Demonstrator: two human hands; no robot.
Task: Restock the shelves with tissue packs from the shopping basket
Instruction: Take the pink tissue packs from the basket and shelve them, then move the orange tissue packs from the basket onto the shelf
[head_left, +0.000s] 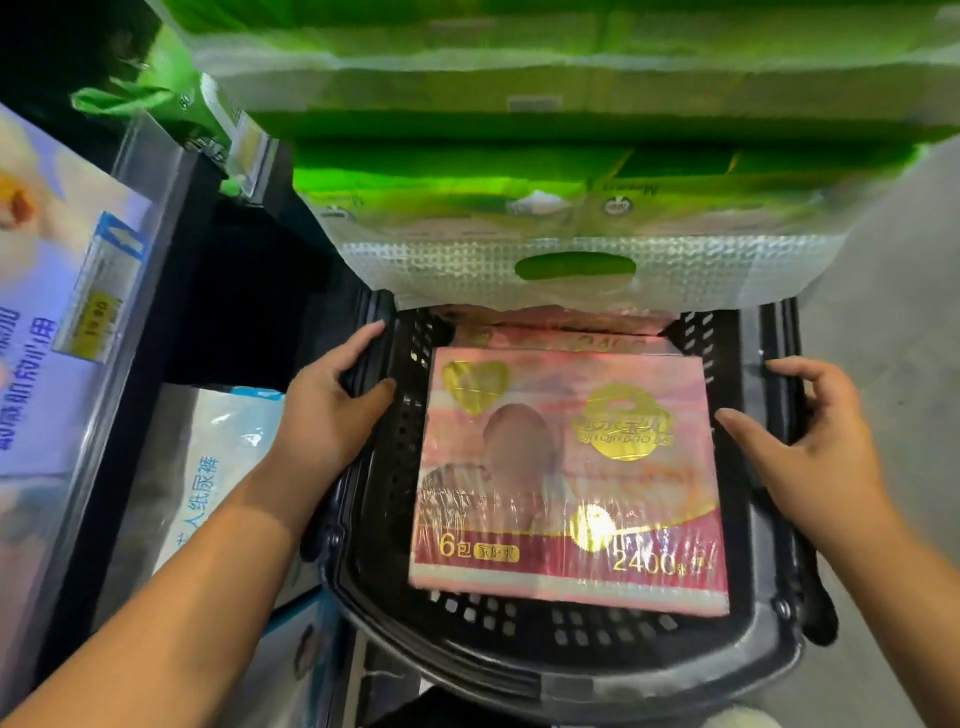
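Note:
A black plastic shopping basket (519, 631) sits low in front of me. Inside lies a pink tissue pack (571, 467) with gold print, flat, with another pink pack partly hidden under it. My left hand (332, 405) rests over the basket's left rim, fingers spread, thumb inside the wall. My right hand (810, 441) hovers over the right rim, fingers apart, holding nothing. Green tissue packs (545, 197) with a carry handle overhang the basket's far edge.
More green packs (467, 62) are stacked above at the top. At left, shelves hold blue-white packs (47, 291) behind clear rails with a yellow price tag (93, 322). A pale blue diaper pack (208, 467) stands beside the basket. Grey floor (893, 260) lies to the right.

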